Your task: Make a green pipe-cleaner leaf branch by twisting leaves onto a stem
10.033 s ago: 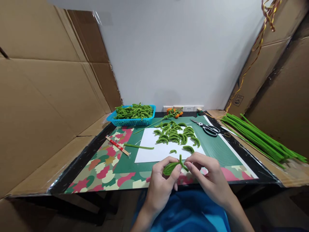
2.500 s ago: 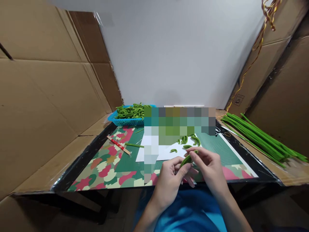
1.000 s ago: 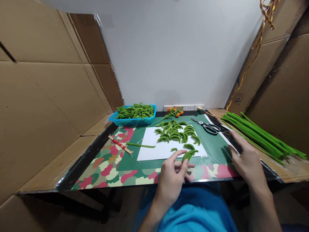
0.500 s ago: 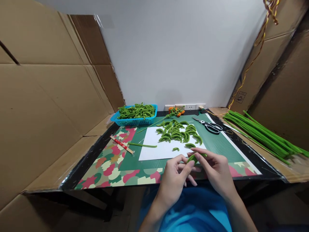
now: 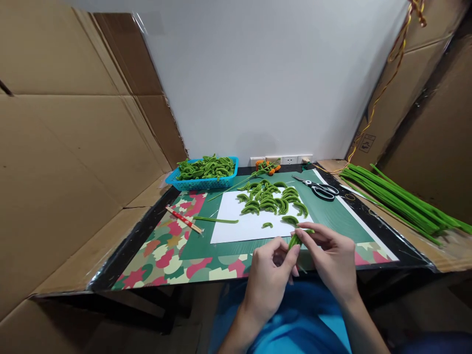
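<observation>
Near the table's front edge, my left hand [image 5: 271, 268] and my right hand [image 5: 330, 258] pinch a bent green pipe cleaner piece [image 5: 294, 241] between them. The left thumb and fingers grip its lower end. At its upper end, the right thumb and forefinger close on it. Just beyond the fingertips, a curved green pipe cleaner piece [image 5: 290, 220] lies on the white paper [image 5: 226, 232]. Farther back on the sheet is a spread of similar curved pieces [image 5: 268, 201]. One small curl [image 5: 267, 225] sits apart, left of my hands.
A blue basket [image 5: 206, 183] heaped with green pieces stands at the back left. Scissors [image 5: 320, 189] lie at the right, beside long green pipe cleaners [image 5: 398, 201]. Wrapped chopsticks [image 5: 184, 220] and a straight green stem [image 5: 216, 220] lie left; an orange flower sprig [image 5: 268, 167] is behind.
The held piece has turned more upright between my fingers. My right hand has shifted slightly right and my left fingers have curled in. The view has moved a little.
</observation>
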`<action>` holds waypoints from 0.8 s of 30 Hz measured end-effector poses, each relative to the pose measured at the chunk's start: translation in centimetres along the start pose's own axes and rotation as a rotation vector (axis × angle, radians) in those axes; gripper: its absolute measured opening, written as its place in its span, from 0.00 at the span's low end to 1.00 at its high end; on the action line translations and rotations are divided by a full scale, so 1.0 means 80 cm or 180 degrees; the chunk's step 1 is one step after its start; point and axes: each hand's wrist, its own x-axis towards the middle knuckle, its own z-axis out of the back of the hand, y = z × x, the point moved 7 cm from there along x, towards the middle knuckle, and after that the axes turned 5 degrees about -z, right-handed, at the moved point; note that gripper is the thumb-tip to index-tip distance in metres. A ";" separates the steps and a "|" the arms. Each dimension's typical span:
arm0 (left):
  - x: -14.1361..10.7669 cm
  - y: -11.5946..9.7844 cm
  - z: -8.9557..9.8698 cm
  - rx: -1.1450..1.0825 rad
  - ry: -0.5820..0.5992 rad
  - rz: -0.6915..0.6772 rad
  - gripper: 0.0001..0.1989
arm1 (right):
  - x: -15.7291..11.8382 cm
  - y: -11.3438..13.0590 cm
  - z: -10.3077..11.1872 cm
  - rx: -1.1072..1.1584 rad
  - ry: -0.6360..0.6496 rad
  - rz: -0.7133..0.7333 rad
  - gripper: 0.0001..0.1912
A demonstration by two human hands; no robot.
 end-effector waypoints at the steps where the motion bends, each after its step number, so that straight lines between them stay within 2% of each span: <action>1: 0.001 0.001 -0.001 -0.0047 0.0051 0.0026 0.23 | 0.002 -0.001 0.002 0.0185 -0.0019 -0.0156 0.12; 4: 0.002 0.001 -0.002 -0.0131 0.0185 0.0055 0.25 | 0.004 0.002 0.005 0.0486 -0.0101 -0.0283 0.14; 12: 0.001 -0.002 -0.002 -0.0179 0.0249 0.0018 0.22 | 0.004 0.003 0.001 0.0548 -0.0134 -0.0228 0.09; 16: 0.003 -0.002 0.002 -0.0094 0.0099 -0.0040 0.23 | -0.002 0.001 -0.011 0.0747 0.0150 -0.0192 0.10; 21: 0.003 -0.002 0.010 0.0368 -0.0219 -0.0143 0.25 | -0.015 -0.001 -0.013 0.0347 -0.0058 0.0216 0.10; 24: 0.002 -0.001 0.010 0.0240 -0.0210 -0.0131 0.25 | -0.011 -0.003 -0.015 0.0460 0.0042 0.0053 0.09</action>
